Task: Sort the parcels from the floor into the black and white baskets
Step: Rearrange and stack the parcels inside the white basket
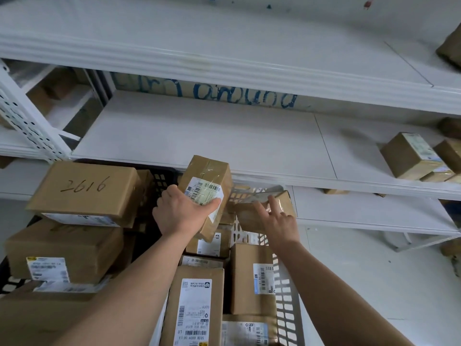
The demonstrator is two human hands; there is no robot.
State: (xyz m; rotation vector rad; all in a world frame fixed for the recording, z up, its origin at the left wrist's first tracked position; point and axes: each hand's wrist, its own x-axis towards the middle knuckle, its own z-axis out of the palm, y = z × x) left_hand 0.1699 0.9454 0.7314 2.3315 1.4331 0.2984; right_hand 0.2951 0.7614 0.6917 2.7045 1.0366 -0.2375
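Holding a parcel (pixel 207 176) over the basket divide: left hand (pixel 179 213), fingers wrapped round it. Right hand (pixel 282 226), fingers straight, touches a small parcel (pixel 249 216) at the white basket (pixel 287 308) far rim. Black basket (pixel 159 181) piled high; shelf (pixel 224 141) edge just beyond.

The middle shelf (pixel 212 143) of the white racking carries small cardboard boxes (pixel 409 156) at its right end. The top shelf (pixel 224 33) bears a brown parcel (pixel 452 47) at its right edge. Below, a black basket (pixel 162 181) and a white basket (pixel 287 310) stand side by side, piled with parcels (pixel 197 308), beside the pale floor (pixel 361 283).
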